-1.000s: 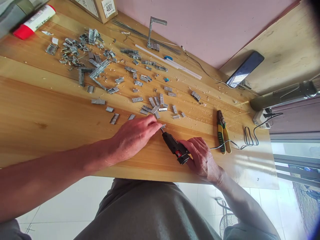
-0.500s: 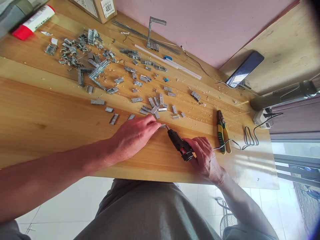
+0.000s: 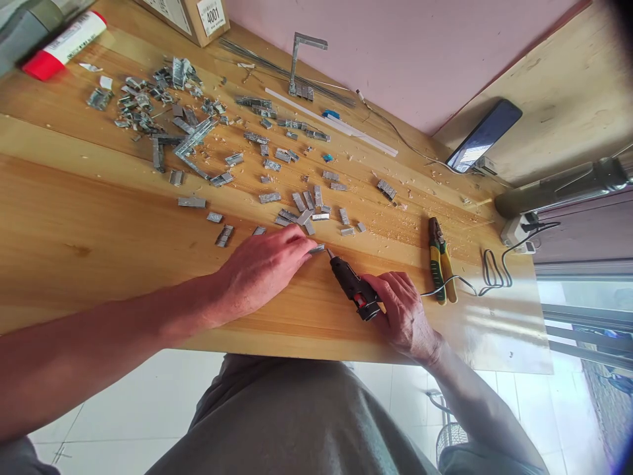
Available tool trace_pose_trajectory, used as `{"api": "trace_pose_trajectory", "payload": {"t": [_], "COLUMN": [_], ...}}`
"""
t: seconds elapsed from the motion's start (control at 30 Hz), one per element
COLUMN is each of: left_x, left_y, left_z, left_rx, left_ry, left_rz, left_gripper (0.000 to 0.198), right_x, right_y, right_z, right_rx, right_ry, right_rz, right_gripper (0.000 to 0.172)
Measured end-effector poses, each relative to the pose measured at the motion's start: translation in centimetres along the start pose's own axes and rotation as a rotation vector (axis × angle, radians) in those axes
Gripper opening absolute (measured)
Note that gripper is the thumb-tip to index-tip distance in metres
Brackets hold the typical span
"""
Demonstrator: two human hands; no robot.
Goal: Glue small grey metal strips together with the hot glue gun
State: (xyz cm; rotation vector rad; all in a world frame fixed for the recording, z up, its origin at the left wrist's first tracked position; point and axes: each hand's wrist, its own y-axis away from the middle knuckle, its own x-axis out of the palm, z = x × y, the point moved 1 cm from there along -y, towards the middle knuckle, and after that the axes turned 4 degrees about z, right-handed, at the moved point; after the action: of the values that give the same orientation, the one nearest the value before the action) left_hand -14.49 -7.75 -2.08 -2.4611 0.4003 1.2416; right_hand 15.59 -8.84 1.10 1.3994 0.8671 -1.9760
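My left hand (image 3: 270, 264) is closed in a pinch on a small grey strip (image 3: 317, 249), whose far end pokes out past the fingertips. A black hot glue gun (image 3: 355, 285) is gripped in my right hand (image 3: 403, 310), its nozzle pointing up and left at the strip's end, with a slight gap between them. My fingers hide the rest of the strip. Just beyond my left hand lies a cluster of similar grey pieces (image 3: 305, 212) on the wooden table (image 3: 99, 264).
Pliers (image 3: 440, 260) lie right of the glue gun, beside its cord (image 3: 487, 274). Farther back are a pile of grey pieces (image 3: 138, 99), an upright L-shaped grey piece (image 3: 295, 63), white sticks (image 3: 331, 122), a cardboard box (image 3: 190, 20) and a leaning phone (image 3: 484, 135).
The glue gun's nozzle has drawn slightly away from the strip. More of the strip now shows beyond my left fingertips.
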Motion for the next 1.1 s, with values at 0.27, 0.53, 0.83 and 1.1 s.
{"api": "trace_pose_trajectory", "payload": {"t": [0.27, 0.53, 0.83, 1.1], "left_x": [-0.7, -1.0, -2.1, -2.5], "left_y": [-0.4, -0.7, -0.9, -1.1], "left_z": [0.1, 0.1, -0.6, -0.4], "left_rx": [-0.009, -0.048, -0.183, -0.287], "left_ry": [0.057, 0.218, 0.315, 0.383], "left_rz": [-0.055, -0.065, -0.011, 0.052], "left_gripper": [0.018, 0.016, 0.020, 0.028], "right_x": [0.0, 0.1, -0.1, 0.3], "right_y": [0.0, -0.2, -0.1, 0.0], "right_z": [0.5, 0.3, 0.6, 0.4], "right_rx": [-0.019, -0.008, -0.015, 0.015], "right_ry": [-0.022, 0.020, -0.001, 0.019], "right_rz": [-0.023, -0.043, -0.045, -0.076], "right_gripper": [0.034, 0.030, 0.035, 0.033]}}
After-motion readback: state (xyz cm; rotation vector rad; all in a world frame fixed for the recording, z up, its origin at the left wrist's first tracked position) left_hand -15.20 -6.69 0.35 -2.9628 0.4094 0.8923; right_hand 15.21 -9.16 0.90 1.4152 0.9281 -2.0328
